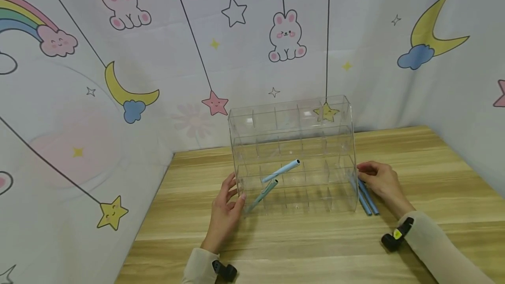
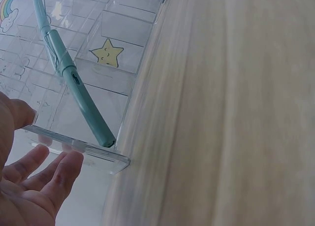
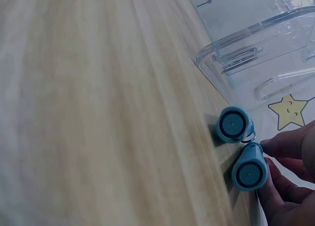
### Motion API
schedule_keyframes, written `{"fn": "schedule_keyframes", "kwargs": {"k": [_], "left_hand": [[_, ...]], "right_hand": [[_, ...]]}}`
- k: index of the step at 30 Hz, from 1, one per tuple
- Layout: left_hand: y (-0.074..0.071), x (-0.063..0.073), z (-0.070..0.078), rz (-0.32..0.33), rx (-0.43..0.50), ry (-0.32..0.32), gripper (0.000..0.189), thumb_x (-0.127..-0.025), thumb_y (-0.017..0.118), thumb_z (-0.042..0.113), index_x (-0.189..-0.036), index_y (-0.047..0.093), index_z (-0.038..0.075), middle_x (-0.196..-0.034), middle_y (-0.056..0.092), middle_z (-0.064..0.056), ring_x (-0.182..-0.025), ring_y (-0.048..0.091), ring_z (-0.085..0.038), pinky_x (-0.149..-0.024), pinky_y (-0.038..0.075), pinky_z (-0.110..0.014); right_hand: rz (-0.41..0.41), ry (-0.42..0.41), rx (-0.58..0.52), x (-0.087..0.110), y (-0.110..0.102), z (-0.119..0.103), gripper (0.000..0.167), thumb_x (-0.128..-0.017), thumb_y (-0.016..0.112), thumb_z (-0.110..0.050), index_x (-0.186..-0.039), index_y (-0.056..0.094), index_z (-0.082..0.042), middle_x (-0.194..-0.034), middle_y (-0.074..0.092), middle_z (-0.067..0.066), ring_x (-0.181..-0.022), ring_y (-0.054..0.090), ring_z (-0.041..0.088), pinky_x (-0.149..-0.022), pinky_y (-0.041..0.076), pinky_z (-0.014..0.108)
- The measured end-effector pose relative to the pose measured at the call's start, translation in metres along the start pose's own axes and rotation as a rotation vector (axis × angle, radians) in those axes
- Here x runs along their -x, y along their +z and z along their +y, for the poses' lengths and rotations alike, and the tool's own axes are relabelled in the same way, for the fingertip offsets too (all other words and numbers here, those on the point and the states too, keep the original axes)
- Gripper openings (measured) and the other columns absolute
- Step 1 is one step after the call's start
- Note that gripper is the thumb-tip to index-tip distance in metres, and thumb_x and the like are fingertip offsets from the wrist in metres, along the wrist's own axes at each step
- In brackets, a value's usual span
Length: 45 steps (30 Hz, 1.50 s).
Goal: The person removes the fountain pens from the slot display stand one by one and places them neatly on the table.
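Note:
A clear acrylic organizer (image 1: 292, 131) with rows of compartments stands upright on the table. My left hand (image 1: 225, 209) grips its left side, thumb at the front edge and fingers along the outer wall. A green pen (image 1: 263, 196) leans in a bottom-left compartment; in the left wrist view the green pen (image 2: 88, 108) shows its clip. Above it, a light blue pen (image 1: 282, 171) slants out of another compartment. By the organizer's right side, my right hand (image 1: 382, 181) pinches one of two blue pens lying side by side, the outer pen (image 3: 250, 171); the other pen (image 3: 232, 125) lies beside it.
The wood-grain table (image 1: 284, 244) extends in front of and beside the organizer. Behind it hangs a white curtain (image 1: 252, 65) printed with rabbits, stars and moons. Black wrist cameras sit on both sleeves.

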<state>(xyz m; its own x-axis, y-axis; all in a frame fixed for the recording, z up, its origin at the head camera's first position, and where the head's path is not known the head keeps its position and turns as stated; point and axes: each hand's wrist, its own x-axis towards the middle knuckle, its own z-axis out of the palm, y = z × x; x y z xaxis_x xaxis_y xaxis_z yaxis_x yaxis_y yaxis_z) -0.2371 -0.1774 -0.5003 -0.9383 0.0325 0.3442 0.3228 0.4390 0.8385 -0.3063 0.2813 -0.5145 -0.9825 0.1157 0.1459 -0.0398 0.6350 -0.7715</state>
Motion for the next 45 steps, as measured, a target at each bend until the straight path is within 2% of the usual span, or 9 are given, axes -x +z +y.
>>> {"fn": "schedule_keyframes", "kwargs": {"k": [10,19,23,25,28,32,45], "left_hand": [[0.0003,0.0001,-0.0018,0.001,0.011,-0.011,0.071,-0.103,0.072,0.009,-0.164,0.042,0.028,-0.154,0.06,-0.017,-0.132,0.069,-0.04,-0.088,0.065,-0.035],[0.0011,-0.0006,-0.0044,-0.001,0.015,-0.005,0.071,-0.103,0.072,0.009,-0.164,0.042,0.028,-0.154,0.06,-0.017,-0.132,0.069,-0.04,-0.088,0.065,-0.035],[0.0012,-0.0008,-0.0041,-0.005,0.016,-0.01,0.071,-0.103,0.072,0.009,-0.164,0.042,0.028,-0.154,0.06,-0.017,-0.132,0.069,-0.039,-0.088,0.065,-0.034],[0.0011,-0.0009,-0.0038,-0.004,0.016,-0.007,0.071,-0.103,0.072,0.009,-0.164,0.042,0.028,-0.154,0.06,-0.018,-0.132,0.069,-0.04,-0.087,0.065,-0.034],[0.0008,-0.0008,-0.0028,-0.001,0.016,0.002,0.071,-0.103,0.072,0.008,-0.164,0.042,0.026,-0.154,0.06,-0.019,-0.131,0.069,-0.041,-0.087,0.065,-0.034],[0.0002,0.0,-0.0011,0.001,0.014,0.007,0.07,-0.103,0.071,0.008,-0.164,0.042,0.025,-0.154,0.06,-0.02,-0.131,0.069,-0.041,-0.087,0.065,-0.035],[0.0,0.0001,-0.0024,-0.002,0.018,0.014,0.07,-0.103,0.071,0.008,-0.164,0.042,0.025,-0.154,0.06,-0.019,-0.131,0.07,-0.041,-0.086,0.065,-0.032]], "right_hand": [[-0.004,0.001,0.022,0.0006,-0.0003,-0.0022,0.03,-0.098,0.075,-0.016,-0.122,0.076,0.001,-0.118,0.079,0.024,-0.089,0.065,0.004,-0.071,0.05,0.017],[-0.017,0.003,0.009,0.002,-0.0022,-0.0027,0.033,-0.099,0.075,-0.02,-0.123,0.076,0.001,-0.12,0.078,0.024,-0.089,0.064,-0.001,-0.072,0.05,0.016],[-0.027,-0.022,0.028,0.0004,-0.0016,-0.0011,0.037,-0.099,0.075,-0.024,-0.125,0.075,0.002,-0.12,0.078,0.025,-0.094,0.069,0.011,-0.073,0.051,0.018],[-0.038,-0.04,0.039,-0.0003,-0.0008,-0.0006,0.04,-0.099,0.075,-0.026,-0.127,0.073,0.003,-0.12,0.077,0.026,-0.098,0.074,0.022,-0.078,0.053,0.022],[-0.063,-0.062,0.045,-0.0005,0.0012,-0.0012,0.043,-0.1,0.073,-0.024,-0.131,0.07,0.005,-0.123,0.075,0.029,-0.106,0.075,0.039,-0.086,0.06,0.038],[-0.078,-0.075,0.06,-0.0002,0.004,-0.0027,0.044,-0.099,0.072,-0.02,-0.133,0.067,0.007,-0.124,0.074,0.031,-0.11,0.075,0.046,-0.095,0.06,0.056],[-0.086,-0.059,0.05,0.0023,0.0038,-0.0027,0.049,-0.1,0.075,-0.026,-0.136,0.065,0.006,-0.128,0.072,0.033,-0.113,0.073,0.048,-0.098,0.059,0.059]]}}
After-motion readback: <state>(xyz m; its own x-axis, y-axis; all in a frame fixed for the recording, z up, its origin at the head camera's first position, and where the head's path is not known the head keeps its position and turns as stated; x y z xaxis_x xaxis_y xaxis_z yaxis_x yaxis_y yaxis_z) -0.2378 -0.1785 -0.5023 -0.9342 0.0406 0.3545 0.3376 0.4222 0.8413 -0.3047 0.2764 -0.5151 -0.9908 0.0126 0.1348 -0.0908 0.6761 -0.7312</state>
